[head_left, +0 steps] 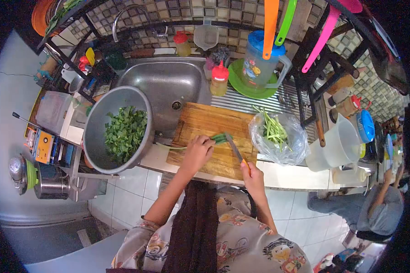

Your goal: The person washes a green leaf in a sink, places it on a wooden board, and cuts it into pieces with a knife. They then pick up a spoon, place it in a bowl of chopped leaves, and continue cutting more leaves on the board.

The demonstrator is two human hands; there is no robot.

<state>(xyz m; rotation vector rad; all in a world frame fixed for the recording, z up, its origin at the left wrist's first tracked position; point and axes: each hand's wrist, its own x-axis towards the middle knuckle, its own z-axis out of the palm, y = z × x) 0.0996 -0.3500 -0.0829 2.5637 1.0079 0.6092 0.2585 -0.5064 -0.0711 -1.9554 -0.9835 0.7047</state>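
Green stalks point(221, 138) are pinned to the board point(200, 120) under the closed left hand point(197, 153); the knife point(234, 148) is clamped in the right hand point(253, 176). Chopped leaves point(125, 133) are heaped in the bowl point(94, 119) left of both hands; bagged stalks point(274, 131) beyond the right hand are left to cut

Counter point(287, 176) bears cutting board point(204, 125), metal bowl point(97, 113), plastic bag point(297, 142), white jug point(339, 148)

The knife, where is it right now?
In the head view, the knife is in the right hand, right of centre, blade on the cutting board beside the green stems.
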